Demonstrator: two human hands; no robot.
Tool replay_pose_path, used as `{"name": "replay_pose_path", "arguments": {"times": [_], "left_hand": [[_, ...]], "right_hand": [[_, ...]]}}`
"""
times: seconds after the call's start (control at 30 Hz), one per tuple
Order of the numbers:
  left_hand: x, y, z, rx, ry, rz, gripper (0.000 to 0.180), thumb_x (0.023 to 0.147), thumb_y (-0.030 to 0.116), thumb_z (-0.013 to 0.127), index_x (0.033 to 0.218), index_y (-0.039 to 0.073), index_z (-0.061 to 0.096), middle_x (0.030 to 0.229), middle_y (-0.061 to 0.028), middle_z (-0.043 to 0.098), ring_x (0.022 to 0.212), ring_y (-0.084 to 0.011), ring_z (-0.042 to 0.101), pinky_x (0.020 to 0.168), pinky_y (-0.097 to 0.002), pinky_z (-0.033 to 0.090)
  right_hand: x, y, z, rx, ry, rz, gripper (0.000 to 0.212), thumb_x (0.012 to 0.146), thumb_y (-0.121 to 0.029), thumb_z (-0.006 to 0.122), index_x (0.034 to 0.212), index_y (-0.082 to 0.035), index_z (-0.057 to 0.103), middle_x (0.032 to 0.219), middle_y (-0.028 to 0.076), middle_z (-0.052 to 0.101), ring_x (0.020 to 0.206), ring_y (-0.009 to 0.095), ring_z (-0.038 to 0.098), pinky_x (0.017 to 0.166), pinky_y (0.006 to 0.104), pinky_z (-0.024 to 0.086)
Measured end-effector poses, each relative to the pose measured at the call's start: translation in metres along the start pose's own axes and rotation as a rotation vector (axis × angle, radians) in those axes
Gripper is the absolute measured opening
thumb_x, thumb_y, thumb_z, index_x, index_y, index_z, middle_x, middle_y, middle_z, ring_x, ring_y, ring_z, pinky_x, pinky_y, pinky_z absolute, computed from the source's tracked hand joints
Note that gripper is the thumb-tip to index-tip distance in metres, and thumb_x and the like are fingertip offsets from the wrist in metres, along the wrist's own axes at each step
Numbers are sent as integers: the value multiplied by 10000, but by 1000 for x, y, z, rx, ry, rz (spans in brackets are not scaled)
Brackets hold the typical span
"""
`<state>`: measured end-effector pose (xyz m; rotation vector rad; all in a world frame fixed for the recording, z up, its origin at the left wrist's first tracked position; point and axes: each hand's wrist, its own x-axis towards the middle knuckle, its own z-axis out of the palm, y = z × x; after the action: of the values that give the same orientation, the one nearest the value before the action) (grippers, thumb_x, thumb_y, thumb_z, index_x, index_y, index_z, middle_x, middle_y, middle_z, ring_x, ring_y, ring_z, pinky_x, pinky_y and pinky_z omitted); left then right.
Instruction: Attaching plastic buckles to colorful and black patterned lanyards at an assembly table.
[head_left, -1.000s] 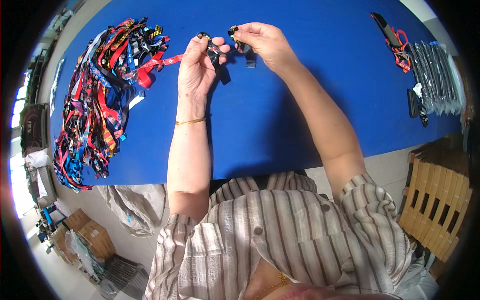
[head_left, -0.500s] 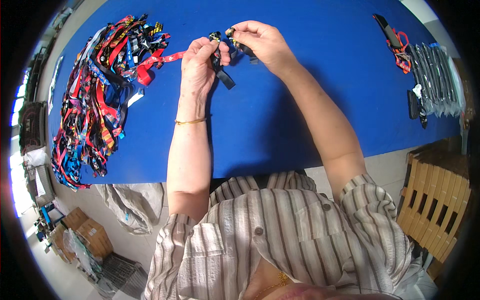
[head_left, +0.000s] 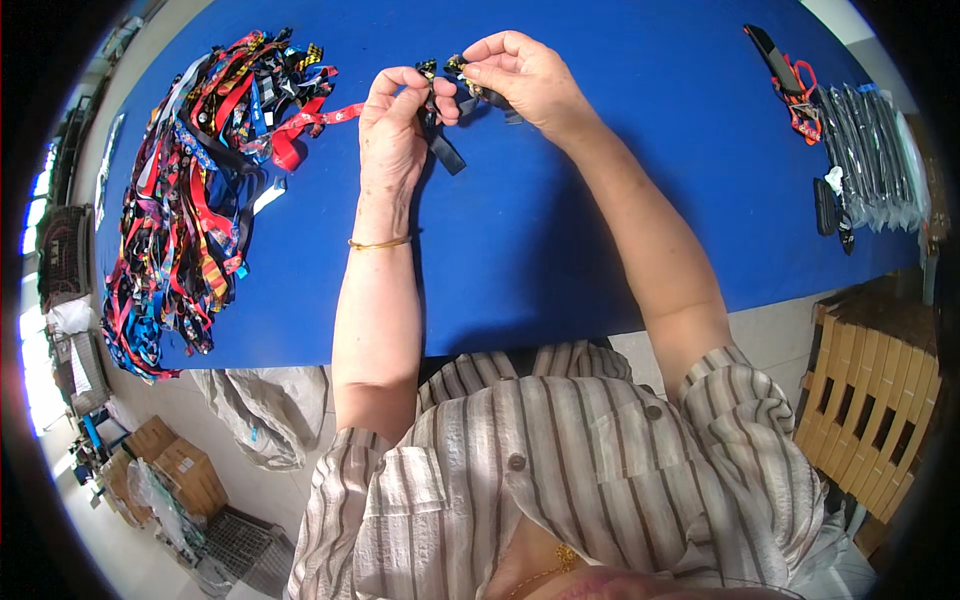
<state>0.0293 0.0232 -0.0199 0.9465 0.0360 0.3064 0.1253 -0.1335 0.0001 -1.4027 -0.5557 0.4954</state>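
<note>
Above the far middle of the blue table [head_left: 500,240], my left hand [head_left: 397,125] is closed on a dark patterned strap, apparently a lanyard [head_left: 445,150], whose plain black end hangs below the fingers. Just to its right, my right hand [head_left: 530,85] pinches another patterned part of black strap [head_left: 470,75] between thumb and forefinger. Whether both parts belong to one strap cannot be made out. A red strap [head_left: 320,120] runs from the pile on the left to behind my left wrist.
A large heap of colourful lanyards [head_left: 190,200] covers the table's left side. On the right lie plastic-wrapped dark packs [head_left: 875,160], an orange-red and black item [head_left: 795,95] and a small black object [head_left: 825,207]. Cardboard boxes [head_left: 185,475] stand on the floor at left.
Both hands have shifted slightly away from me and a little left with the strap. The grips look the same.
</note>
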Motion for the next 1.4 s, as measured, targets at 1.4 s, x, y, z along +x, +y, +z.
{"name": "replay_pose_path", "arguments": {"times": [1.4], "left_hand": [[-10,5,23,393,-162,-75,135,977,80,581,1067,-21,581,796,-62,647,708,-120,604,701,-247,506]], "right_hand": [[-2,-15,-15,-163,-293,101,269,1002,-265,584,999,-3,646,750,56,693,649,78,598,603,213,452]]}}
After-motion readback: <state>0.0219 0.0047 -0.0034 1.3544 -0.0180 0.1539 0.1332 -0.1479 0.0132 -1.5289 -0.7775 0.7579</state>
